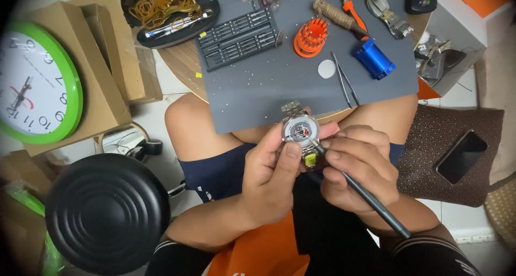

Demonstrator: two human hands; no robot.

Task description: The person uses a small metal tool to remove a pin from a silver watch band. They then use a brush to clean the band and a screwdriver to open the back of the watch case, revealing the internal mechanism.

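Observation:
My left hand (269, 176) holds a silver wristwatch (300, 128) with its back open, the movement showing, over my lap. My thumb presses the case's lower left edge. My right hand (355, 166) grips a thin dark screwdriver (371, 199) like a pen, its tip touching the movement near the case's right side. A small yellow piece (310, 159) sits just below the watch between both hands. The metal bracelet sticks up above the case.
A grey work mat (258, 93) on a round wooden table holds a black bit set (239, 37), orange tool stand (310, 37), blue cylinder (374, 58), tweezers (344, 85) and white disc (326, 68). A green-rimmed wall clock (35, 82), black round lid (105, 211) and phone (461, 156) lie around.

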